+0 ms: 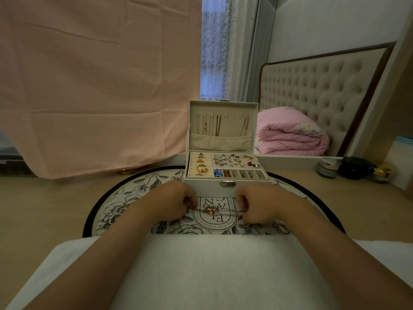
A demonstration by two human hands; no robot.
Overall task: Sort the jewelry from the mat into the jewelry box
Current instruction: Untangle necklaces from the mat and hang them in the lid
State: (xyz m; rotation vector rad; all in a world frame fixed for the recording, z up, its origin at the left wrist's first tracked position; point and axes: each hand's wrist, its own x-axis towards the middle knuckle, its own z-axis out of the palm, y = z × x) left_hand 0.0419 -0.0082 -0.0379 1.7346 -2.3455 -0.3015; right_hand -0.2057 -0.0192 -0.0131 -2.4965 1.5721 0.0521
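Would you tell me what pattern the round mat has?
The round mat has a black-and-white floral print; head view.

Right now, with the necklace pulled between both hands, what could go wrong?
The necklace looks taut between the left hand and right hand; more pull might snap it. Hung in the jewelry box lid, it could tangle with the chains already there.

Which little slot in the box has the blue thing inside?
The leftmost slot in the front row of the jewelry box, right beside the ring rolls. Its neighbour holds something orange.
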